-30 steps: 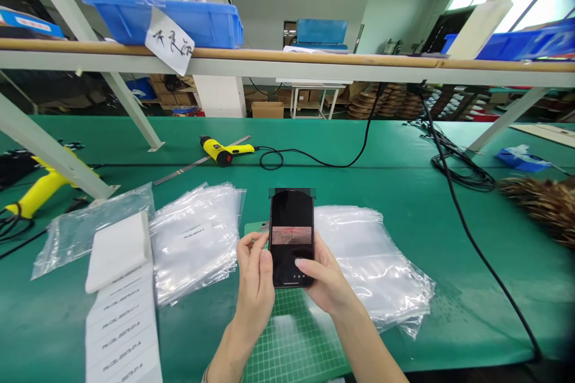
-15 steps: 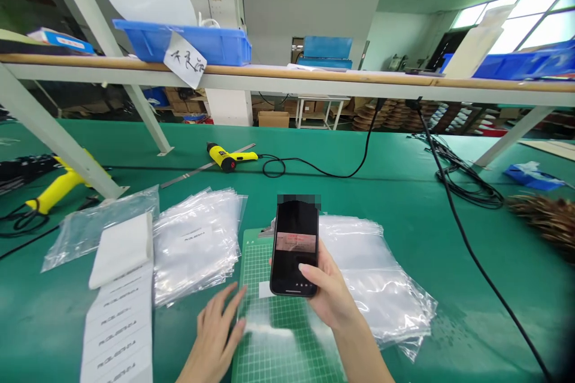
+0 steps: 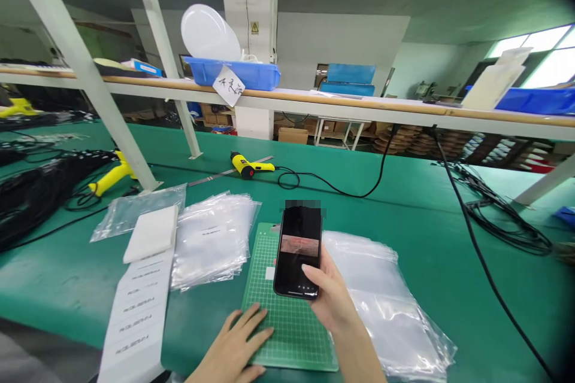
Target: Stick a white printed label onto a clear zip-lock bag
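A black phone [image 3: 298, 254] is upright in my right hand [image 3: 331, 287], its thumb on the lower screen, which shows a reddish band. Below it lies a green gridded cutting mat [image 3: 291, 335] with a small white label [image 3: 270, 273] partly behind the phone. My left hand [image 3: 240, 344] lies with spread fingers on the mat's lower left part, holding nothing. Left of the mat are a stack of clear bags [image 3: 213, 242] and a strip of printed white labels [image 3: 139, 311]. More clear bags [image 3: 386, 299] lie to the right, partly behind my right forearm.
A yellow heat gun [image 3: 247, 167] lies over a metal ruler behind the mat. A second yellow tool [image 3: 110, 178] is at the left. Black cables [image 3: 494, 209] lie at the right. A shelf [image 3: 350, 103] crosses above, bearing a blue bin [image 3: 251, 75].
The view has shifted, showing more of the left side. My left hand has moved right, further onto the mat, fingers now flat on it. My right hand still holds the phone.
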`<state>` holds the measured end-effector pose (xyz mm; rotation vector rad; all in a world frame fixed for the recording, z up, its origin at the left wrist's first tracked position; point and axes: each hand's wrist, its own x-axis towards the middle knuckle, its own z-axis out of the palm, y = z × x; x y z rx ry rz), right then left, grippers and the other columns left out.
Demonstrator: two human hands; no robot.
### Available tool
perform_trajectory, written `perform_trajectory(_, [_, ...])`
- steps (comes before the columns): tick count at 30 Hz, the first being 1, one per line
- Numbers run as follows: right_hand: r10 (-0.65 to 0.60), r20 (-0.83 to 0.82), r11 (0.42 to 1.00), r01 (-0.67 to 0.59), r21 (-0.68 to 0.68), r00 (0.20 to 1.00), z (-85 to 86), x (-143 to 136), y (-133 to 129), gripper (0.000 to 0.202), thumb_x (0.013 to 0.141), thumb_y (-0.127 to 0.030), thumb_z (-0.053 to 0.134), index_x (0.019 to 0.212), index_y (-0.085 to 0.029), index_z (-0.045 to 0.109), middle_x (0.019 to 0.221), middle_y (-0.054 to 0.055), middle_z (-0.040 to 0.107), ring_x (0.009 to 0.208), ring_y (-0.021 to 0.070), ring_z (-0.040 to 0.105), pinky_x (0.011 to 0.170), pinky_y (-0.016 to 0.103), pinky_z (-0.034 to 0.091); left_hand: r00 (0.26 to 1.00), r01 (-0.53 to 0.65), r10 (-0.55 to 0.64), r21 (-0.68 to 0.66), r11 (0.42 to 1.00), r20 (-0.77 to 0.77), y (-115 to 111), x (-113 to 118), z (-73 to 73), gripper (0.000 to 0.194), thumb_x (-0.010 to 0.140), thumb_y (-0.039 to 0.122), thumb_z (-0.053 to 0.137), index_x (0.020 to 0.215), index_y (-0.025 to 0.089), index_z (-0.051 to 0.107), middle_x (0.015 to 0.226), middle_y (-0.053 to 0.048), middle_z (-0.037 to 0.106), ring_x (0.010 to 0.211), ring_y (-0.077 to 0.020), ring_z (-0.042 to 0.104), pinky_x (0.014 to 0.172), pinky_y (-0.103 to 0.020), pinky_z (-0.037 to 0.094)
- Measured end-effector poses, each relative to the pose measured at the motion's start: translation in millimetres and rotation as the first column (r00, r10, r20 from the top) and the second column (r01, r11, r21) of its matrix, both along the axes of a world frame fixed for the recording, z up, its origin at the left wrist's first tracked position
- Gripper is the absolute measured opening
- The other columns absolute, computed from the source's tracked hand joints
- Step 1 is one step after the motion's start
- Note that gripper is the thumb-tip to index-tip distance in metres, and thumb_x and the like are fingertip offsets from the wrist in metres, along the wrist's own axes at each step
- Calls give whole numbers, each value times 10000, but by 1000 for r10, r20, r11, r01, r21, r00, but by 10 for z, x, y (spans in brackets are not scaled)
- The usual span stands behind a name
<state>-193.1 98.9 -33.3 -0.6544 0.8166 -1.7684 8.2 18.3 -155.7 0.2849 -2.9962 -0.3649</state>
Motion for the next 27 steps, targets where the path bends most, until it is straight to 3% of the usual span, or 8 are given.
perform_trajectory(3, [12,9,1000,-12,23,1000,28,2,-79,519,690,-299,699,1166,-268,495,1162,66,609,1026,268,587,849,425,475,993,-112,112,8,994,-46,-30,51,-12,635,785,527,545,1350,315,347,1410,-79,378,1264,-309,358,996,-440,316])
perform_trajectory(7, [57,4,997,-57,51,998,82,43,-210,491,715,-282,683,1166,-293,489,1137,44,627,971,253,619,849,423,474,985,-167,169,41,985,-45,-30,104,-113,653,770,538,537,1344,289,352,1428,-88,342,1272,-343,318,997,-505,287])
perform_trajectory(14, [170,-2,985,-170,26,985,121,147,-421,472,721,-273,655,1167,-277,501,1140,51,627,1047,268,579,824,402,479,983,-167,176,143,976,-51,-25,120,-107,678,721,593,565,1294,273,396,1365,-93,421,1225,-345,363,978,-513,290])
perform_trajectory(21, [212,53,976,-214,35,976,140,205,-529,460,759,-282,603,1199,-275,469,1050,61,660,937,255,626,786,408,492,984,-165,171,135,977,-40,-5,84,-72,624,696,441,620,1250,241,413,1316,-94,464,1206,-314,378,974,-471,280])
perform_trajectory(27, [258,96,963,-264,50,961,145,162,-702,500,722,-234,654,1188,-281,477,1079,39,647,938,226,619,800,373,486,978,-180,192,133,975,-83,-9,89,-64,543,757,431,550,1235,211,416,1285,-110,475,1179,-307,399,962,-476,294])
